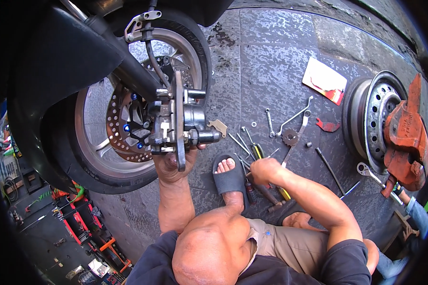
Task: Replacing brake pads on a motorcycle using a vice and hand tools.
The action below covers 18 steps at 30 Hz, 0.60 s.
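Left hand [173, 164] cups the brake caliper [178, 126] from below, fingers wrapped on its lower edge. That caliper is dark grey metal, greasy, with a flat bracket, sitting against the drilled brake disc [121, 126] just above the hand. Right hand [264, 170] is closed among the screwdrivers [254, 151] and wrenches [290, 118] lying on the stone floor [271, 66]; what it grips I cannot tell.

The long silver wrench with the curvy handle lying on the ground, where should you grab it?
Best guess: take the curved wrench at the middle of its thin handle, reaching down from above. It lies flat on the stone pavement, and its middle has bare stone beside it, while its ends lie near other tools.
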{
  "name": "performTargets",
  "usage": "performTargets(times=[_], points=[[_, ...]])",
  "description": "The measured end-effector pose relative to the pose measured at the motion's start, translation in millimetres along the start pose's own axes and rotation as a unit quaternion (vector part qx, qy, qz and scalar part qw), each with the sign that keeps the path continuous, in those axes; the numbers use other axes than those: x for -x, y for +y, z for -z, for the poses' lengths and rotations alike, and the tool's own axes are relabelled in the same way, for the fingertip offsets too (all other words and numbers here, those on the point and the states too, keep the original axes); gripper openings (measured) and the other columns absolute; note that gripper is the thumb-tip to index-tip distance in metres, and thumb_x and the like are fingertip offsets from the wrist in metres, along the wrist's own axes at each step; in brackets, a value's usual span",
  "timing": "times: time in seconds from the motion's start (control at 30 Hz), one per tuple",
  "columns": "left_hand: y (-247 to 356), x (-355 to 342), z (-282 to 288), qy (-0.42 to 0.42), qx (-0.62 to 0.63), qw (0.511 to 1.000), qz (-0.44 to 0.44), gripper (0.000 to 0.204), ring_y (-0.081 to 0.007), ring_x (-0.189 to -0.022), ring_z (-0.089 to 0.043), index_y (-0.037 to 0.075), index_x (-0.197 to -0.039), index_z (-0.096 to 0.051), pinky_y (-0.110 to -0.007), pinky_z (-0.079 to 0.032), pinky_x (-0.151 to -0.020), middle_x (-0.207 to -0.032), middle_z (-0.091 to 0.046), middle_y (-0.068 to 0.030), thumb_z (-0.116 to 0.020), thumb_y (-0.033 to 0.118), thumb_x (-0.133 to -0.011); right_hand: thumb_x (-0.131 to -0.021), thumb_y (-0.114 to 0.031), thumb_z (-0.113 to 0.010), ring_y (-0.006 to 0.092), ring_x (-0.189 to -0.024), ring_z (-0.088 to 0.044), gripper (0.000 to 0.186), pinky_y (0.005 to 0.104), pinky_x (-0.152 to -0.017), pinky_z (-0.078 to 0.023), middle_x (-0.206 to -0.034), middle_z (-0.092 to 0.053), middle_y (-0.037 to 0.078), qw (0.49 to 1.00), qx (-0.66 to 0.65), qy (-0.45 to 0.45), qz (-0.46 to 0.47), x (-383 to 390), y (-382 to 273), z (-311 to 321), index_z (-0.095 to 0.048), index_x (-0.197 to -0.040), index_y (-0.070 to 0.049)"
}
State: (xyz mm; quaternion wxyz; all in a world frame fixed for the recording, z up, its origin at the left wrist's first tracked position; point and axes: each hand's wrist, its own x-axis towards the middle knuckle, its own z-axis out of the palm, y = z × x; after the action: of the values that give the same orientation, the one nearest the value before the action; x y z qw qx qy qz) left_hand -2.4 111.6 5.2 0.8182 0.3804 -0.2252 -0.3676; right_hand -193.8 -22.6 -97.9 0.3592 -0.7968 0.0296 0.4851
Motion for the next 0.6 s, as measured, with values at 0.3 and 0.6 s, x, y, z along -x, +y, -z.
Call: performTargets(times=[0.3,0.6], points=[[11.1,0.6,8.6,-0.017,0.165,0.984,0.066,0.082,-0.0365,-0.131,-0.052,0.008,-0.142,-0.048,-0.054,-0.046,-0.110,-0.141,-0.052,-0.0172,-0.088,0.015,-0.072,-0.074,-0.013,-0.070,0.0312,-0.088,-0.073,0.019,0.0433,-0.068,-0.057,-0.089,-0.074,0.017,0.958,0.077,-0.263,0.087,12.9,17.1,-58.2,-0.076,-0.089,-0.003],[-1.5,-7.1,-6.2,-0.038,0.192,0.978,0.075,0.080,-0.0364,-0.117,-0.056,0.009,-0.143,-0.045,-0.043,-0.056,-0.084,-0.136,-0.053,-0.0167,-0.085,0.029,-0.077,-0.082,-0.015,-0.055,0.0301,-0.098,-0.059,0.018,0.0413,-0.081,-0.050,-0.104,-0.058,0.015,0.903,0.081,0.413,0.085,2.9,67.3,-47.7,-0.060,-0.097,-0.005]])
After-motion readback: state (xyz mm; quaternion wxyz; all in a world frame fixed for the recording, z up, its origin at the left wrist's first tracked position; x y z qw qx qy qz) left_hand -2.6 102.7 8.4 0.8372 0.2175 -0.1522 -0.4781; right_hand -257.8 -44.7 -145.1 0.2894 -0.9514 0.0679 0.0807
